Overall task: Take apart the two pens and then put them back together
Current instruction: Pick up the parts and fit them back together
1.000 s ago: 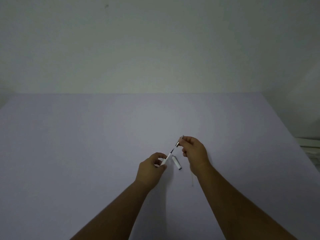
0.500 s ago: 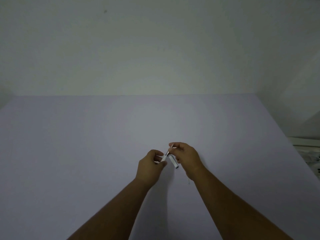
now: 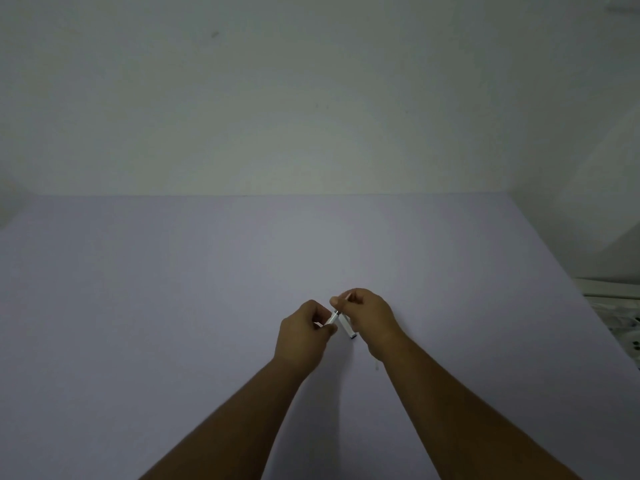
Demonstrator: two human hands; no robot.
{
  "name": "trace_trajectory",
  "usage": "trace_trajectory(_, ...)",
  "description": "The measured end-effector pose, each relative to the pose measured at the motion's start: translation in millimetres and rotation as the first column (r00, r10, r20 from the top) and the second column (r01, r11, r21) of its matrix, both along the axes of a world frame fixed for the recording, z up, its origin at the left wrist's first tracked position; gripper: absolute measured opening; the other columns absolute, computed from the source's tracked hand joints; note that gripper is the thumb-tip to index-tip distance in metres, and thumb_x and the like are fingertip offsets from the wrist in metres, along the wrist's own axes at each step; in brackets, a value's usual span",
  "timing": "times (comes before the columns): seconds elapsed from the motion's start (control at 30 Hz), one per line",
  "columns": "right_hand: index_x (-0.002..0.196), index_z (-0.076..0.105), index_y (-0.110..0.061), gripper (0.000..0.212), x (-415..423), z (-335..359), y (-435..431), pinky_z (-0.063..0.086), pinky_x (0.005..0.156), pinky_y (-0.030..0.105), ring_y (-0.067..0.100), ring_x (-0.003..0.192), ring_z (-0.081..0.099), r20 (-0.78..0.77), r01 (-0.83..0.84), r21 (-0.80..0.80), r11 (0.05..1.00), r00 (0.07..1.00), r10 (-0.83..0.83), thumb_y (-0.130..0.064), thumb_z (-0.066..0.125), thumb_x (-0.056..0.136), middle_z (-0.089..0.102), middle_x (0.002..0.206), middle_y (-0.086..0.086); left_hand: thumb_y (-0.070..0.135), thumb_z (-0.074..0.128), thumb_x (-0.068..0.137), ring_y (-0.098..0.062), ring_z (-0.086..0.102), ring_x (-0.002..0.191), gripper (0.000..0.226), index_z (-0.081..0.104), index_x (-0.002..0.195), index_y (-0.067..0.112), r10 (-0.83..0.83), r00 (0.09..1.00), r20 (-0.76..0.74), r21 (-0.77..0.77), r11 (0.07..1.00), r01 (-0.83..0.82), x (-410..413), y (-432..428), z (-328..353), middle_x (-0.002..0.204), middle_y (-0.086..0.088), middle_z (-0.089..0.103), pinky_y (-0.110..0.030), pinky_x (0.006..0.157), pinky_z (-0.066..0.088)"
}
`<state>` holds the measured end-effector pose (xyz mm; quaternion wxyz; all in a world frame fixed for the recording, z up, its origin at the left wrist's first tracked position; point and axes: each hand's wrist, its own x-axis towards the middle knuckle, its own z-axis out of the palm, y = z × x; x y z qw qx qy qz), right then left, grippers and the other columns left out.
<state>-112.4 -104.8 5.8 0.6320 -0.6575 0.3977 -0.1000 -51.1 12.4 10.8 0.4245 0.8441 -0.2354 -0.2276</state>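
Pinching the white pen barrel (image 3: pixel 331 319) in your left hand (image 3: pixel 302 332), your right hand (image 3: pixel 367 315) grips its tip end at two o'clock; misaligned pushing could jam it, knocking the loose cap (image 3: pixel 347 326) away.

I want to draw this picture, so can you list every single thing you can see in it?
pen barrel: 1, white, pinched between both hands above the table
pen piece: 1, white with a dark end, on or just over the table under the hands; cannot tell which
thin piece: 1, pale, on the table by the right wrist; too small to name
table: 1, pale lilac, fills the lower half
wall: 1, off-white, behind the table
white clutter: some, right edge, unclear
left hand: 1, fingers closed on the barrel's near end
right hand: 1, fingers closed on its far end
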Motion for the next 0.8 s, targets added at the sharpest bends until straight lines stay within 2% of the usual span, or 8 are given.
trace_trajectory(0.1, 0.066, 0.053, -0.018, 0.035, 0, 2, -1, 0.039, 0.057, 0.025, 0.012, 0.06, 0.048, -0.096, -0.004, -0.1, 0.995, 0.995, -0.005, -0.047, 0.071, 0.074, 0.054, 0.065, -0.002, 0.017, 0.07, 0.08, -0.004, 0.053, 0.061, 0.015, 0.058, 0.074, 0.023, -0.017, 1.0, 0.009, 0.001, 1.0, 0.017, -2, -1, 1, 0.071, 0.01, 0.06, -0.015, 0.054, 0.038)
trace_trajectory(0.17, 0.067, 0.053, -0.021, 0.035, 0, 4, -1, 0.039, 0.055, 0.024, 0.012, 0.06, 0.049, -0.085, -0.026, -0.065, 0.998, 0.996, 0.02, -0.051, 0.068, 0.076, 0.054, 0.066, -0.003, 0.017, 0.07, 0.081, -0.003, 0.053, 0.061, 0.018, 0.056, 0.072, 0.026, -0.014, 1.0, 0.014, -0.007, 1.0, 0.015, -2, -2, 3, 0.07, 0.014, 0.059, -0.012, 0.053, 0.037)
trace_trajectory(0.27, 0.078, 0.066, -0.022, 0.017, -2, 9, -2, 0.042, 0.058, 0.025, 0.01, 0.061, 0.05, 0.047, -0.019, 0.066, 0.998, 0.999, 0.016, -0.039, 0.065, 0.081, 0.061, 0.075, -0.003, 0.016, 0.07, 0.08, -0.002, 0.052, 0.059, 0.02, 0.056, 0.071, 0.027, 0.001, 1.0, 0.016, -0.005, 1.0, -0.001, 1, -4, 7, 0.068, 0.016, 0.057, -0.011, 0.051, 0.034)
trace_trajectory(0.33, 0.076, 0.066, -0.019, 0.014, -3, 9, -4, 0.042, 0.062, 0.027, 0.01, 0.061, 0.05, 0.052, 0.003, 0.043, 0.999, 0.999, -0.006, -0.032, 0.066, 0.081, 0.061, 0.073, -0.003, 0.016, 0.07, 0.08, -0.002, 0.052, 0.059, 0.022, 0.055, 0.069, 0.028, 0.0, 1.0, 0.021, -0.006, 1.0, 0.0, 1, -5, 9, 0.068, 0.015, 0.057, -0.011, 0.051, 0.035)
trace_trajectory(0.5, 0.067, 0.052, -0.013, 0.039, -1, 10, -4, 0.042, 0.063, 0.031, 0.016, 0.061, 0.047, -0.083, 0.033, 0.019, 0.999, 0.996, -0.032, -0.048, 0.068, 0.077, 0.054, 0.071, 0.002, 0.015, 0.07, 0.08, -0.003, 0.054, 0.061, 0.019, 0.057, 0.071, 0.026, -0.01, 1.0, 0.007, -0.021, 1.0, 0.01, -3, -6, 8, 0.071, 0.015, 0.059, -0.012, 0.052, 0.035)
trace_trajectory(0.6, 0.075, 0.065, -0.022, 0.016, -3, 12, -5, 0.045, 0.066, 0.028, 0.013, 0.067, 0.05, 0.042, 0.001, 0.143, 0.99, 0.999, -0.008, -0.035, 0.064, 0.084, 0.062, 0.084, 0.004, 0.015, 0.071, 0.078, -0.002, 0.054, 0.06, 0.018, 0.059, 0.07, 0.025, 0.013, 1.0, -0.007, -0.026, 1.0, -0.013, 1, -5, 8, 0.071, 0.015, 0.06, -0.009, 0.048, 0.037)
trace_trajectory(0.67, 0.07, 0.065, -0.025, 0.014, -3, 10, -5, 0.046, 0.067, 0.028, 0.013, 0.066, 0.051, 0.04, -0.009, 0.094, 0.996, 0.999, 0.006, -0.03, 0.065, 0.083, 0.063, 0.079, 0.002, 0.015, 0.071, 0.078, -0.002, 0.054, 0.061, 0.017, 0.06, 0.071, 0.024, 0.016, 1.0, -0.003, -0.024, 1.0, -0.016, 2, -5, 8, 0.071, 0.015, 0.06, -0.01, 0.049, 0.037)
trace_trajectory(0.8, 0.068, 0.056, -0.016, 0.033, -1, 7, -4, 0.043, 0.066, 0.03, 0.015, 0.065, 0.049, -0.083, 0.019, 0.007, 1.0, 0.996, -0.018, -0.046, 0.068, 0.078, 0.053, 0.07, -0.001, 0.015, 0.072, 0.078, -0.004, 0.056, 0.063, 0.022, 0.057, 0.068, 0.028, 0.01, 1.0, -0.01, -0.032, 0.999, -0.01, 0, -5, 6, 0.072, 0.014, 0.061, -0.015, 0.054, 0.037)
